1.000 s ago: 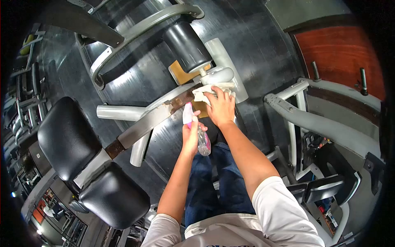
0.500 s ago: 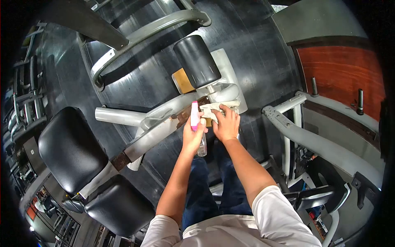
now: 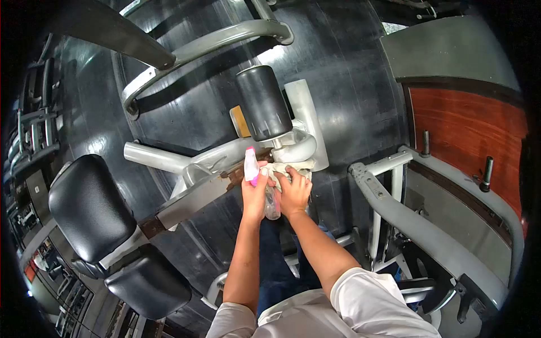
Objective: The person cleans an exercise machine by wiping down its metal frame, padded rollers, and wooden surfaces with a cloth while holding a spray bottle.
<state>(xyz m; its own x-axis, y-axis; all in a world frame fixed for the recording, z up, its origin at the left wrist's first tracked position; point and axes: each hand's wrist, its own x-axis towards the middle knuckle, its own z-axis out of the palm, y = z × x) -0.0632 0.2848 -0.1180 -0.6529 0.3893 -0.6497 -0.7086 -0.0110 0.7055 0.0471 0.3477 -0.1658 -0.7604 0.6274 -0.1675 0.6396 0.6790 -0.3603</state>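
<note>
Dark gym floor (image 3: 349,121) is lying below as I'm remotely viewing left grip (image 3: 255,197) clamping the spray bottle (image 3: 251,164), right grip (image 3: 295,194) clutching the pale cloth (image 3: 296,165) just beside it, near the black roller (image 3: 264,104).

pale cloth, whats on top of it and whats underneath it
The right hand rests over the cloth. Directly underneath is hidden, so I can't tell what it touches; the brown-patched beam shows leading toward it.
</note>
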